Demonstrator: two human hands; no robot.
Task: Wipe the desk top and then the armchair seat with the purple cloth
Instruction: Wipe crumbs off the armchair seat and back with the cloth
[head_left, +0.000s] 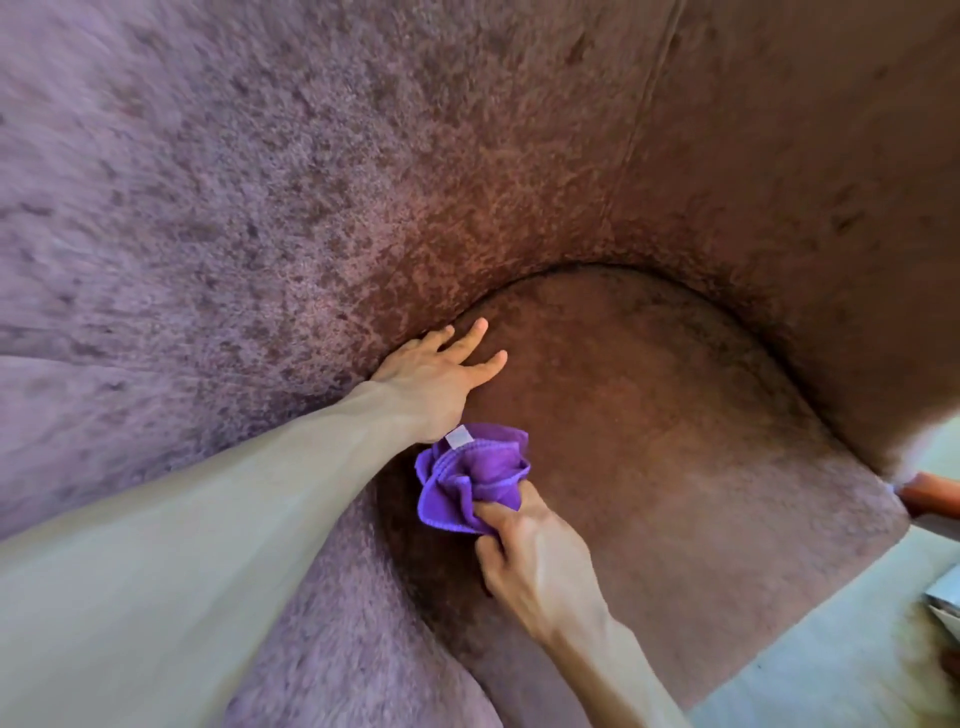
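At the seat's left side: one purple cloth, bunched, white tag up, on the armchair seat.
Right hand: fingers curled, gripping the cloth's near edge.
Left hand: fingers spread, resting at the seat's crease, just beyond the cloth.
Right edge: one orange-red object, well apart.

Shows two bare forearms, unsleeved as far as can be seen. Has a left grip up and to the left of the right grip, with slim fingers and short nails. Bears raised tendons and a vein across the back of the right grip, running below it into a lean, sinewy wrist. Looks long and broad along the left forearm.
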